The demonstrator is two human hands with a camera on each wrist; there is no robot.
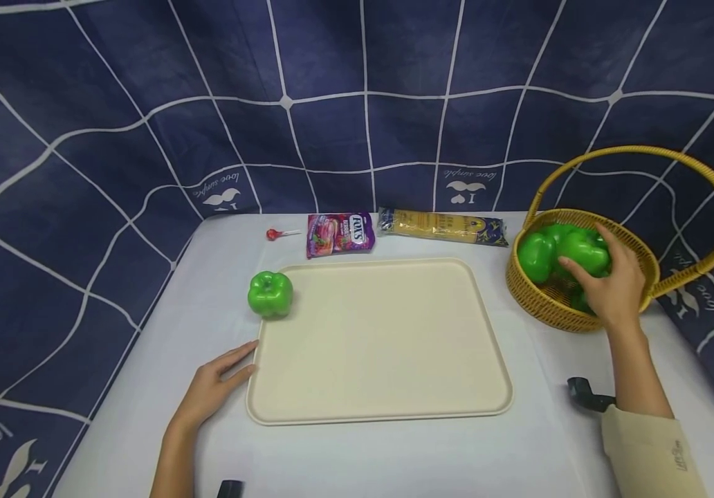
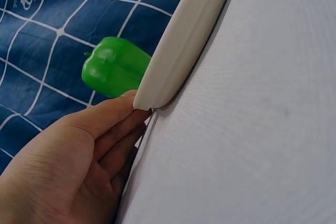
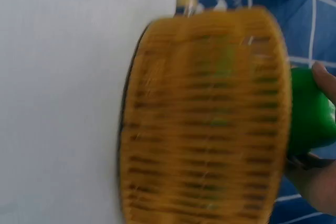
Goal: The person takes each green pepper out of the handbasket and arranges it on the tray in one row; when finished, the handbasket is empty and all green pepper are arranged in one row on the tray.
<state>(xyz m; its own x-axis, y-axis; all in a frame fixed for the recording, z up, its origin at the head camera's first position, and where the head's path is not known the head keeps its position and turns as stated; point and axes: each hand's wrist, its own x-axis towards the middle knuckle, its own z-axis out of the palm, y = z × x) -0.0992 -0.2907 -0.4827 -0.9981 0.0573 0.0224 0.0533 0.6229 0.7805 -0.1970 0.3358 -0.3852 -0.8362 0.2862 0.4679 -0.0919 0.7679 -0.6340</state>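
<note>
One right hand (image 1: 620, 285) is gripping a glossy green pepper (image 1: 586, 250) inside the wicker basket (image 1: 526, 294), thumb and fingers spanning it — judged light, stiff and slightly slippery, best taken across its broad sides. The left hand (image 1: 210, 387), fingers extended, is touching the tray's (image 1: 376, 339) edge. Basket contents lower down are lying partly hidden — the right-wrist view is blurring the weave and cutting off the hand.

Green peppers (image 1: 583, 250), yellow-brown woven basket (image 1: 533, 297), cream tray (image 1: 376, 339).
Pepper (image 1: 270, 294) by tray: same plain green. Tabletop (image 1: 394, 456) white. Backdrop cloth (image 1: 407, 52) navy, white grid lines, white moustache and lettering prints. FOX'S bag (image 1: 340, 235) purple, red-pink picture, white lettering. Long packet (image 1: 441, 227) gold, dark blue ends, right one patterned. Lollipop (image 1: 272, 234) red, white stick. Sleeve (image 1: 650, 449) beige, small dark print.
</note>
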